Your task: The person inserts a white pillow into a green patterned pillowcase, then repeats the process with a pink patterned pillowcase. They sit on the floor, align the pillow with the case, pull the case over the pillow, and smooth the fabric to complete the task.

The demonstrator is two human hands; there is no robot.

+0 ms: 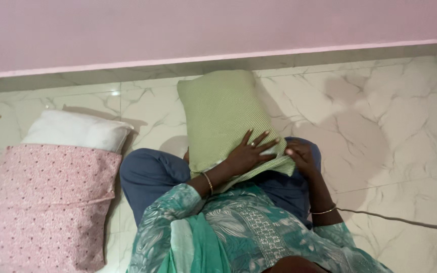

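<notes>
White marble-patterned floor tiles (390, 126) are filling the head view, running back to a pale skirting strip and a pink wall (203, 25) behind it. Sitting on this floor is a person in blue trousers and a green patterned top, legs folded, with a green striped pillow (218, 114) standing tilted on the lap and leaning away toward the wall. The left hand (249, 151) is lying flat on the lower part of that pillow, fingers spread wide and fully open, pressing against the cover rather than closing around it; a ring is showing on one finger and a thin bangle on the wrist. The right hand (301, 154) is sitting at the pillow's lower right corner, fingers curled at the edge of the green cover where a sliver of white filling is showing; it is touching the fabric, but whether it is truly pinching it I cannot tell. A bangle is circling that wrist too. Off to the left on the floor, well apart from both hands, a second pillow (51, 202) is lying in a pink dotted cover, its white end (77, 130) sticking out at the top. So two pillows are showing, one green and one pink, and two hands. A dark cord (405, 220) is trailing across the tiles at right.
</notes>
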